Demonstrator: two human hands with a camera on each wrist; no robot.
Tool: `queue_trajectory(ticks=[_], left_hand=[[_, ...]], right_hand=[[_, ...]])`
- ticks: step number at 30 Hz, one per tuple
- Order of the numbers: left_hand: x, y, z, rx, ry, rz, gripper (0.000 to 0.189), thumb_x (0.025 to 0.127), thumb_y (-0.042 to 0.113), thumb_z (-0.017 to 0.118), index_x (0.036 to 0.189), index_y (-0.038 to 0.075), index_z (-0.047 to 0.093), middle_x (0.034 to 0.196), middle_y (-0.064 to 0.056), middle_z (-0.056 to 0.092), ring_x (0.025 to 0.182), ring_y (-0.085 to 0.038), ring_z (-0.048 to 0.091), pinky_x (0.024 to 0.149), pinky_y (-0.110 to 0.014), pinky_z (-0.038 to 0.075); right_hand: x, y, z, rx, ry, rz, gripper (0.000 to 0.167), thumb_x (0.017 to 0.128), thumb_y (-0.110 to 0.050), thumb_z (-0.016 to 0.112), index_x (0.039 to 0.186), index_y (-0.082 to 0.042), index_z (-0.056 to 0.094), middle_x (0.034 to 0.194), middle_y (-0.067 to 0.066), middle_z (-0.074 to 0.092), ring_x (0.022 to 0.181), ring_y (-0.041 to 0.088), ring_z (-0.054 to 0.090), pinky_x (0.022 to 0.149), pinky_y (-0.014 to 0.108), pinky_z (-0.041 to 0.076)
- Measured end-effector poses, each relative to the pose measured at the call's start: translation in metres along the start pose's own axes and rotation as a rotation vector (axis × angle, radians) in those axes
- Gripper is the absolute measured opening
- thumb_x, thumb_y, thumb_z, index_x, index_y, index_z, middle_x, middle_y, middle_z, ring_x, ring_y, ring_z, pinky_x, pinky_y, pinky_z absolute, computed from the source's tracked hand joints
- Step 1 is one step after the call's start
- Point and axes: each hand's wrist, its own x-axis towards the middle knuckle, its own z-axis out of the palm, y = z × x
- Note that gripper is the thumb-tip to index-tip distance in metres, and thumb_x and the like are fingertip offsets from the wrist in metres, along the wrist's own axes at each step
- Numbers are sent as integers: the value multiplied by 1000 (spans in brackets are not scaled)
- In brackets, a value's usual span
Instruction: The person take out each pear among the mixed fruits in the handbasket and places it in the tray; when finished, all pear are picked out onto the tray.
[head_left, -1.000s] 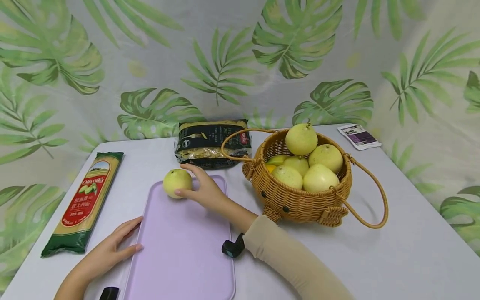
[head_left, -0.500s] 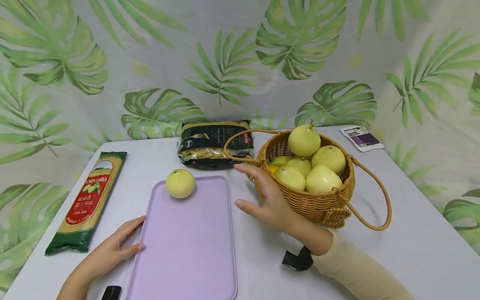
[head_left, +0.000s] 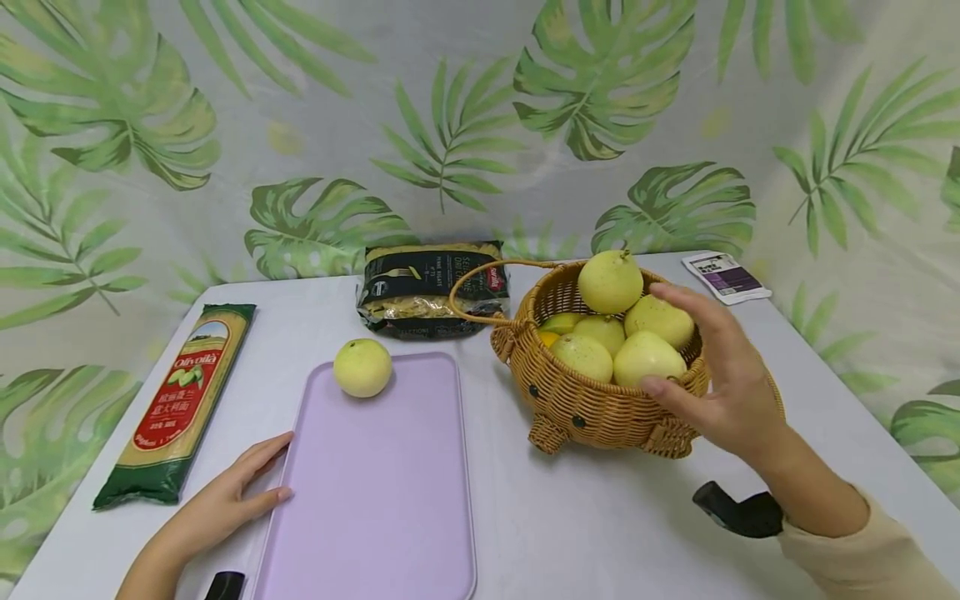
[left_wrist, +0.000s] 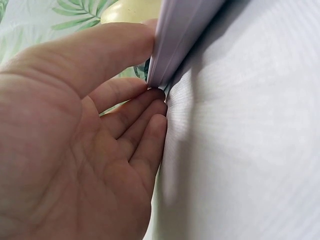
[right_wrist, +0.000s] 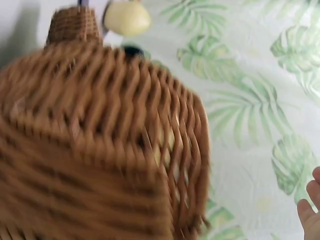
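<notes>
A pale yellow-green round pear (head_left: pixel 363 367) sits on the far left corner of the lilac tray (head_left: pixel 375 483). My left hand (head_left: pixel 217 512) rests against the tray's left edge; its thumb and fingertips touch the rim in the left wrist view. My right hand (head_left: pixel 723 379) is raised at the right side of a wicker basket (head_left: pixel 600 408), thumb and fingers spread apart and holding nothing. It overlaps the basket's right rim and handle in the head view. Several similar pears (head_left: pixel 648 358) fill the basket, one with a stem on top. The basket's wicker side (right_wrist: pixel 100 115) looms large in the right wrist view.
A spaghetti packet (head_left: pixel 180 400) lies left of the tray. Behind the tray is a black pasta bag (head_left: pixel 435 287). A small white-and-purple pouch (head_left: pixel 725 277) lies at the back right. The basket's left handle (head_left: pixel 468 292) sticks out toward the pasta bag. A leaf-patterned cloth hangs behind.
My right hand has let go of the pear on the tray and moved right, past the basket's front to its right side. My left hand stays at the tray's edge.
</notes>
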Motion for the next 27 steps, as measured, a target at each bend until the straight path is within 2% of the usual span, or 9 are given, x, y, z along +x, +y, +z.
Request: queue_trajectory(ticks=[5, 10, 12, 15, 21, 23, 27], left_hand=[[0, 1, 0, 11, 2, -18, 63, 85, 22, 62, 138, 5, 32, 135, -18, 34, 113, 18, 20, 86, -1, 18], [0, 2, 0, 17, -1, -23, 63, 86, 23, 62, 138, 5, 32, 136, -17, 33, 113, 16, 21, 86, -2, 19], [0, 2, 0, 15, -1, -26, 63, 86, 24, 62, 139, 6, 32, 136, -17, 33, 113, 16, 21, 86, -2, 19], [0, 2, 0, 13, -6, -34, 63, 86, 24, 62, 139, 6, 32, 136, -17, 33, 114, 16, 21, 86, -2, 18], [1, 2, 0, 23, -7, -47, 64, 85, 26, 62, 138, 6, 32, 136, -16, 34, 113, 14, 23, 86, -3, 20], [1, 1, 0, 22, -6, -46, 64, 85, 26, 62, 138, 5, 33, 136, -16, 34, 113, 14, 23, 86, -3, 20], [1, 1, 0, 25, -7, -49, 64, 85, 26, 62, 139, 6, 32, 136, -15, 34, 114, 13, 23, 86, -3, 20]], right_hand=[[8, 14, -24, -115, 4, 26, 74, 81, -40, 64, 118, 19, 40, 122, 22, 47, 118, 26, 39, 100, 33, 26], [17, 30, -40, -271, -84, 120, 78, 80, -50, 59, 125, 11, 40, 127, 20, 44, 121, 18, 35, 100, 28, 24], [18, 38, -43, -303, -115, 168, 73, 81, -44, 63, 127, 7, 41, 128, 19, 43, 122, 15, 34, 100, 26, 23], [19, 51, -47, -316, -151, 226, 67, 78, -27, 71, 131, 1, 41, 130, 16, 42, 123, 15, 33, 99, 25, 22], [18, 74, -50, -342, -216, 268, 76, 71, -12, 77, 136, -9, 37, 135, 8, 39, 124, 18, 32, 99, 26, 23], [17, 79, -50, -345, -232, 291, 78, 71, -10, 77, 137, -12, 36, 135, 7, 39, 124, 21, 32, 99, 29, 24], [16, 87, -52, -345, -264, 370, 78, 72, -9, 75, 138, -14, 34, 137, 8, 37, 124, 27, 31, 100, 43, 25]])
